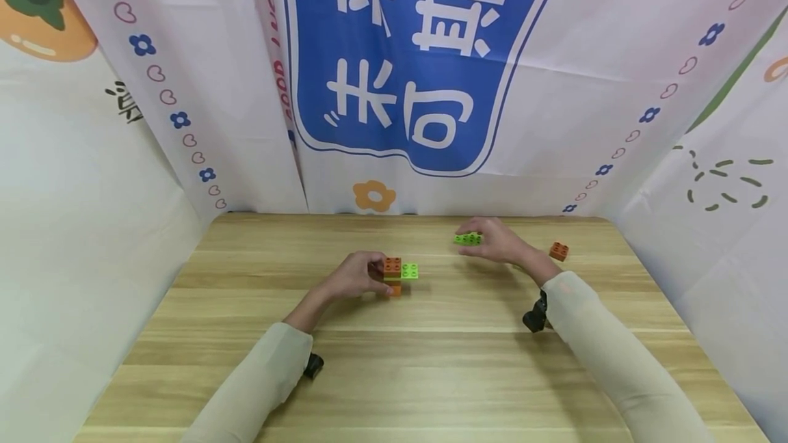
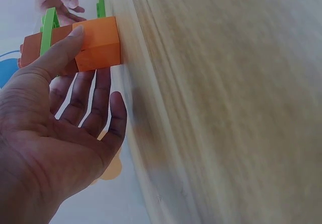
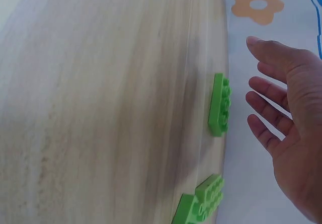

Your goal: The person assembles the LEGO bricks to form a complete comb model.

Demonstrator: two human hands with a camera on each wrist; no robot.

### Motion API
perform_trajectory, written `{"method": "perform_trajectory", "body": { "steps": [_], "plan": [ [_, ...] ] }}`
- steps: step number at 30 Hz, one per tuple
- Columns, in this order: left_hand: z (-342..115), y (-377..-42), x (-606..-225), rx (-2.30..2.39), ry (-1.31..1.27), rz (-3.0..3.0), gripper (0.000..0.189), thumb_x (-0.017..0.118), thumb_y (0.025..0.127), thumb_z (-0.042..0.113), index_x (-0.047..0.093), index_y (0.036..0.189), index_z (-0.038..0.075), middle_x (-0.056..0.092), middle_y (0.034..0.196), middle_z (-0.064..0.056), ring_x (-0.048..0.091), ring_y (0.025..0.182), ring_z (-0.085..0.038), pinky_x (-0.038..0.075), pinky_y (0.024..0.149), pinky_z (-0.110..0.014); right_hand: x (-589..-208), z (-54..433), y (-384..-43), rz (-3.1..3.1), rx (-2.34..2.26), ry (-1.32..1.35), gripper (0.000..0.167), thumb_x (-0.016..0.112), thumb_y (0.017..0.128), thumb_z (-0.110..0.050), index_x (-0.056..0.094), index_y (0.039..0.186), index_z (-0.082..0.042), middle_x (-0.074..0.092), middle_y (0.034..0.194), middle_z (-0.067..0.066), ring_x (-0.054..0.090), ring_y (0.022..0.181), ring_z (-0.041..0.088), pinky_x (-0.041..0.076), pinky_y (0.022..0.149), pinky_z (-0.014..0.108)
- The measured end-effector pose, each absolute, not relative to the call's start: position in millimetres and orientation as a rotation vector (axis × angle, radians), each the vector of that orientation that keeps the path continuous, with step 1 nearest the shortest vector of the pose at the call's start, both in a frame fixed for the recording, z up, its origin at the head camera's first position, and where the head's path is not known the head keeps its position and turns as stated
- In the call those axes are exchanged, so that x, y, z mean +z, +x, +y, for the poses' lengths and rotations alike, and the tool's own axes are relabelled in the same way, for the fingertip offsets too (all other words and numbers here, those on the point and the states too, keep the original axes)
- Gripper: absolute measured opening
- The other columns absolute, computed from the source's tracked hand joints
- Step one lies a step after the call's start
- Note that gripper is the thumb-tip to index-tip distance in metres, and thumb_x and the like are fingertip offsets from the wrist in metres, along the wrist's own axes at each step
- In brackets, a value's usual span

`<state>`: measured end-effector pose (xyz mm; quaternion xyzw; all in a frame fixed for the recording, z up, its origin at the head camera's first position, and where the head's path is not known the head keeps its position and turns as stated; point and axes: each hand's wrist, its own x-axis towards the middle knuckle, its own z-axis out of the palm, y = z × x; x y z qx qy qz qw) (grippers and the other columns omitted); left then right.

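Note:
My left hand (image 1: 353, 275) holds a small stack of toy building bricks (image 1: 392, 266), thumb on the near side. In the left wrist view the stack has an orange brick (image 2: 98, 44) at the bottom, brown bricks (image 2: 32, 48) above it and a thin green plate (image 2: 48, 30) between them. The plate juts out to the right in the head view. Over a flat green brick (image 1: 468, 239) near the table's back edge, my right hand (image 1: 497, 241) has its fingers spread. The right wrist view shows a gap between those fingers and that green brick (image 3: 219, 105).
Two more green bricks, one (image 3: 210, 191) touching another (image 3: 187, 210), lie beside it, mostly hidden by my right arm in the head view. A brown brick (image 1: 559, 250) sits farther right. A printed cloth (image 1: 258, 156) hangs behind the wooden table (image 1: 400, 374).

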<state>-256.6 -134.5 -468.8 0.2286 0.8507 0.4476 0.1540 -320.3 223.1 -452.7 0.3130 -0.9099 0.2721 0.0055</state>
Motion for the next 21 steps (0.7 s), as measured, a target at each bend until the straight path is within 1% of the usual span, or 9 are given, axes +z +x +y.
{"method": "perform_trajectory", "body": {
  "steps": [7,13,21],
  "plan": [
    [-134,-256,-467,1.287,0.645,2.434,0.031,0.091,0.085,0.012,0.072,0.108,0.008,0.07,0.104,-0.002,0.066,0.098,-0.018,0.058,0.091,-0.036,-460,234,-325,-2.863,0.898,0.947,0.043,0.088,0.089,-0.017,0.075,0.126,0.001,0.071,0.132,0.019,0.066,0.124,0.038,0.054,0.102,0.059],
    [-134,-256,-468,1.288,0.65,2.432,0.031,0.091,0.085,0.011,0.072,0.108,0.008,0.071,0.104,-0.002,0.068,0.099,-0.019,0.058,0.091,-0.036,-465,240,-329,-2.908,0.869,0.898,0.047,0.087,0.09,-0.019,0.073,0.13,-0.001,0.07,0.134,0.019,0.066,0.124,0.038,0.055,0.102,0.057],
    [-134,-256,-469,1.304,0.67,2.425,0.032,0.091,0.084,0.009,0.072,0.11,0.007,0.072,0.105,-0.002,0.069,0.1,-0.019,0.059,0.092,-0.036,-466,242,-333,-2.949,0.854,0.848,0.05,0.09,0.087,-0.019,0.073,0.131,-0.001,0.072,0.132,0.018,0.068,0.121,0.036,0.055,0.101,0.055]
  ]
}}
